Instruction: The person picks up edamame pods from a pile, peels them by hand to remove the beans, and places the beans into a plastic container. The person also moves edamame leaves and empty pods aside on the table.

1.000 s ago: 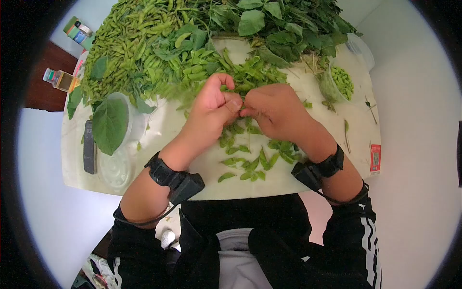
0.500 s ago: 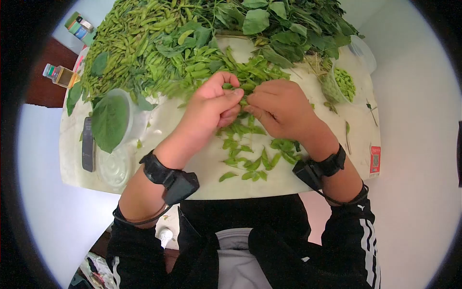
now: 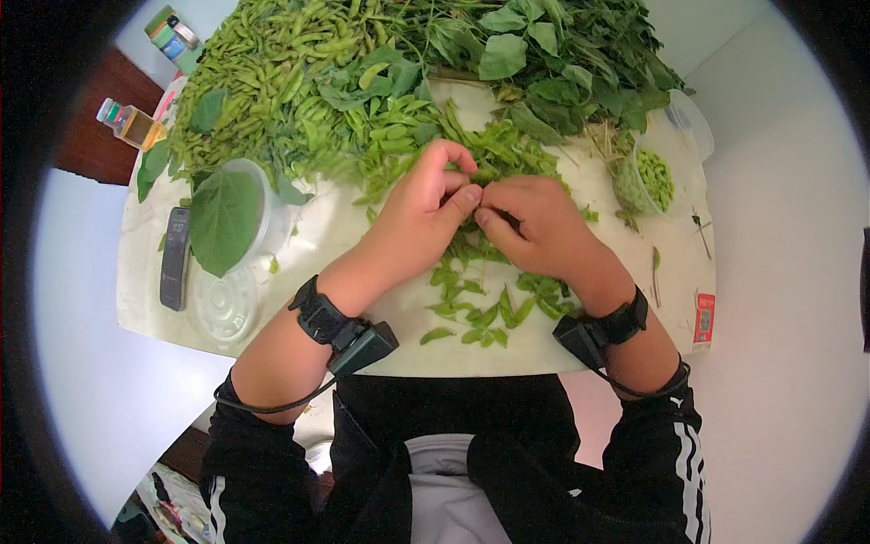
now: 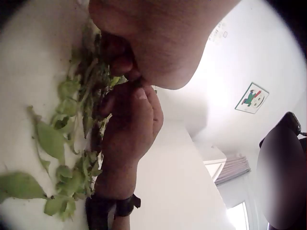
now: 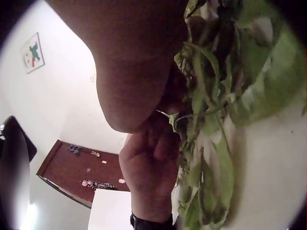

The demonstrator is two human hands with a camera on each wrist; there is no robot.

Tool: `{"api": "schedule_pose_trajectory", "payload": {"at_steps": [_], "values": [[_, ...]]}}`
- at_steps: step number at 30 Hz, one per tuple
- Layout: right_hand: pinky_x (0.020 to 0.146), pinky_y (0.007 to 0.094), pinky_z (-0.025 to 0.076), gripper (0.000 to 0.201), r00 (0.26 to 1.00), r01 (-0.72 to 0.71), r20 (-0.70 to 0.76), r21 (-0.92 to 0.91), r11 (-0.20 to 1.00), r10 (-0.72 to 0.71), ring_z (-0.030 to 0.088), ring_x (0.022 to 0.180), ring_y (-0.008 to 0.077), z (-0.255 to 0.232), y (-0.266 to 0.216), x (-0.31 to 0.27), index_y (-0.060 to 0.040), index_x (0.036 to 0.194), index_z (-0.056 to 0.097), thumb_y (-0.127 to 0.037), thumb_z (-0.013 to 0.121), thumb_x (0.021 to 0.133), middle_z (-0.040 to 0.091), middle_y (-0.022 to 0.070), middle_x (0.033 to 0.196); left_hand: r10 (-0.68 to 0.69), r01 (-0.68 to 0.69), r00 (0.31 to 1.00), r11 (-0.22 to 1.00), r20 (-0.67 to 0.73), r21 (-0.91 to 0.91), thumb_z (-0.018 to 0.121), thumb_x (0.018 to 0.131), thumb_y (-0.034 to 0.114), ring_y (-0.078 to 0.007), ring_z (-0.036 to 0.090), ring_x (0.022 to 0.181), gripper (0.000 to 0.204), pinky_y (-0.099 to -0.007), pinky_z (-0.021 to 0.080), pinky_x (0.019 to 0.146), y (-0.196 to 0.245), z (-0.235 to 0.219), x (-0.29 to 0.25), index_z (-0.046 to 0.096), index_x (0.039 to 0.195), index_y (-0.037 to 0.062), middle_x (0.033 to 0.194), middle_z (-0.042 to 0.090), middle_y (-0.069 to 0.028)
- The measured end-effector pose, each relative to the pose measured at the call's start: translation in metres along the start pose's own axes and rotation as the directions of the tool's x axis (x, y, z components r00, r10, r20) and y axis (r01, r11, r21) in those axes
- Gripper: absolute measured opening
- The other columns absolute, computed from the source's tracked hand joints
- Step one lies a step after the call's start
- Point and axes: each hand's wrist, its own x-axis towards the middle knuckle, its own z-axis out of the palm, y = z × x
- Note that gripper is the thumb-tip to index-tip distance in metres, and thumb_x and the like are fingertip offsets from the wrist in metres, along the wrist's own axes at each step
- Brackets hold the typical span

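Observation:
Both hands meet fingertip to fingertip above the green pods point(image 3: 467, 247) near the middle of the table. The left hand point(image 3: 419, 210) pinches with thumb and forefinger at the meeting point. Against it, the curled fingers and thumb of the right hand point(image 3: 542, 227) pinch too. A bit of green pod point(image 4: 115, 81) shows between the hands in the left wrist view; most of it is hidden by fingers. Loose pods point(image 3: 489, 317) lie on the table below the hands, and a big pile of pods point(image 3: 263, 86) is at the back left.
Leafy stalks point(image 3: 544, 72) are heaped at the back. On the left are a clear tub point(image 3: 268, 213) under a large leaf point(image 3: 224, 222), a phone point(image 3: 174, 258), a lid point(image 3: 225, 304) and a bottle point(image 3: 131, 124). A container of shelled beans point(image 3: 654, 179) stands right.
The head view has shifted, so the table's things appear further right. The fingertips, slightly apart half a second ago, now meet.

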Motion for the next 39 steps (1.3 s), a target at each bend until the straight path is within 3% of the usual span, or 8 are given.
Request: {"api": "schedule_pose_trajectory", "payload": {"at_steps": [2,5,21,23,30,33,36,39], "values": [[0.057,0.0472,0.046,0.011,0.994,-0.101,-0.025,0.052,0.994,0.102,0.058,0.064,0.0380,-0.002,-0.006,0.001,-0.0050,0.077,0.057,-0.015,0.060,0.081,0.058,0.0160,0.067,-0.026,0.027,0.997,1.000,0.067,-0.011,0.049,0.099,0.005,-0.0068,0.053,0.076,0.019,-0.0209,0.041,0.065,0.001,-0.001,0.001,0.039,0.115,0.0070,0.088,0.060,-0.0030],[0.057,0.0474,0.046,0.012,0.998,-0.031,-0.064,-0.004,1.000,0.030,0.058,0.063,0.0383,0.001,0.003,0.000,-0.0045,0.076,0.056,-0.015,0.060,0.080,0.057,0.0163,0.066,-0.142,0.143,0.989,0.989,0.050,-0.025,0.052,0.097,0.006,-0.0072,0.048,0.069,0.018,-0.0243,0.040,0.061,0.009,-0.002,-0.001,0.042,0.112,0.0046,0.082,0.062,-0.0039],[0.053,0.0452,0.044,0.009,0.996,0.061,0.053,0.074,0.995,-0.065,0.058,0.058,0.0361,-0.007,0.009,-0.001,-0.0062,0.074,0.057,-0.014,0.061,0.079,0.056,0.0147,0.062,-0.082,0.082,0.984,0.997,0.161,0.007,0.048,0.099,0.003,-0.0132,0.052,0.078,0.021,-0.0277,0.044,0.069,-0.001,0.002,-0.003,0.035,0.115,0.0058,0.095,0.057,-0.0066],[0.053,0.0443,0.045,0.009,0.999,0.044,0.013,0.027,0.999,-0.045,0.058,0.057,0.0358,-0.005,0.004,0.001,-0.0063,0.074,0.057,-0.014,0.062,0.077,0.056,0.0146,0.062,-0.122,0.156,0.968,0.977,0.218,-0.149,0.043,0.101,0.004,-0.0075,0.039,0.065,0.020,-0.0221,0.035,0.057,0.001,0.002,-0.002,0.032,0.116,0.0107,0.083,0.046,-0.0003],[0.053,0.0414,0.047,0.011,0.993,0.029,-0.120,0.061,0.998,-0.022,0.058,0.056,0.0344,0.004,0.003,0.002,-0.0062,0.074,0.058,-0.015,0.064,0.075,0.057,0.0145,0.063,-0.030,0.054,0.980,0.992,0.197,-0.118,0.048,0.099,0.006,-0.0069,0.046,0.071,0.024,-0.0224,0.041,0.064,0.008,0.002,-0.003,0.032,0.118,0.0071,0.090,0.054,-0.0034],[0.052,0.0391,0.046,0.013,0.985,-0.081,-0.130,0.212,0.974,0.111,0.056,0.054,0.0333,0.004,-0.002,-0.002,-0.0054,0.073,0.057,-0.016,0.063,0.077,0.055,0.0153,0.062,-0.047,0.092,0.966,0.981,0.252,-0.170,0.049,0.097,0.003,-0.0074,0.047,0.074,0.029,-0.0230,0.042,0.067,0.009,-0.001,-0.005,0.031,0.119,0.0067,0.094,0.053,-0.0039],[0.050,0.0342,0.041,0.017,0.958,-0.204,-0.136,0.288,0.936,0.251,0.048,0.049,0.0252,0.003,0.003,-0.002,-0.0025,0.071,0.055,-0.017,0.061,0.078,0.050,0.0143,0.059,0.085,-0.076,0.988,0.995,0.129,-0.071,0.050,0.092,-0.006,-0.0091,0.049,0.076,0.037,-0.0241,0.044,0.066,0.003,0.007,-0.006,0.029,0.120,0.0069,0.101,0.050,-0.0069],[0.051,0.0341,0.041,0.018,0.948,-0.184,-0.176,0.371,0.910,0.264,0.045,0.050,0.0226,0.005,0.005,-0.002,-0.0012,0.072,0.055,-0.017,0.059,0.079,0.048,0.0141,0.059,0.008,0.013,0.989,0.990,0.149,-0.138,0.050,0.093,-0.006,-0.0103,0.051,0.077,0.037,-0.0246,0.046,0.066,0.004,0.006,-0.005,0.028,0.120,0.0069,0.099,0.049,-0.0073]]}}
